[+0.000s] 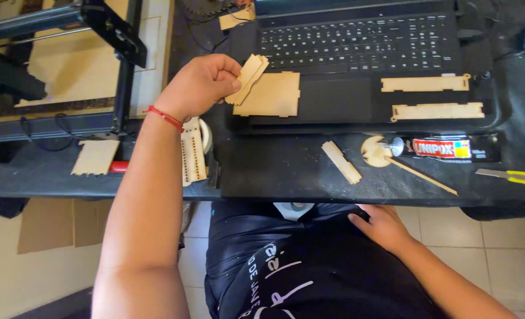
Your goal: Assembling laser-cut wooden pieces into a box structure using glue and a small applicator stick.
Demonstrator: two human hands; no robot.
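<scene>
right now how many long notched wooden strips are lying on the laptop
2. The upper strip lies just below the keyboard, on the right of the palm rest; the lower strip lies beside it, nearer the laptop's front edge. More pieces may be stacked in the left hand.

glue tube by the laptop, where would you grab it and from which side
Grip the glue tube around its flat black body, near the middle, coming from above with fingers across its narrow width. It lies flat and sideways on the dark table, nozzle end pointing left at a round wooden disc. The right hand rests on the lap and looks empty; the left hand holds wooden pieces.
</scene>
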